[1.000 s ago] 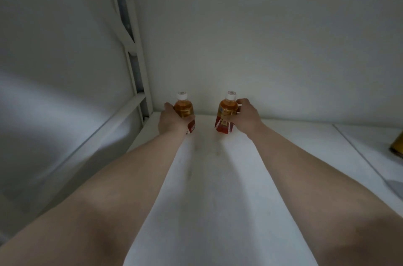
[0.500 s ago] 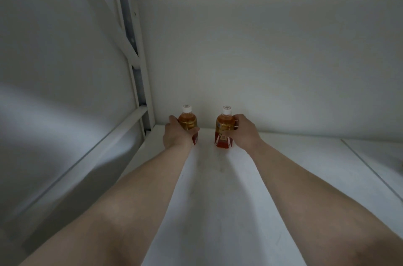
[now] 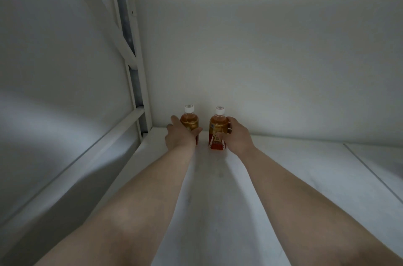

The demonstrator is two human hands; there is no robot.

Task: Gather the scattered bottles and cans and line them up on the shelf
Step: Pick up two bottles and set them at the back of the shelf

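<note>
Two amber bottles, left bottle [image 3: 190, 121] and right bottle [image 3: 218, 129], stand upright at the back of the shelf [image 3: 283, 178], near the rear wall, a gap between them. Your left hand [image 3: 180, 136] wraps one, your right hand [image 3: 236, 138] the other (each grip clamped). Both long axes are vertical; releasing likely comes next

- The left hand [image 3: 179, 137] hides the lower half of the left bottle [image 3: 190, 120].
- Label print on the right bottle [image 3: 216, 132] is too small to read.
- Both forearms are cut off by the bottom edge.
</note>
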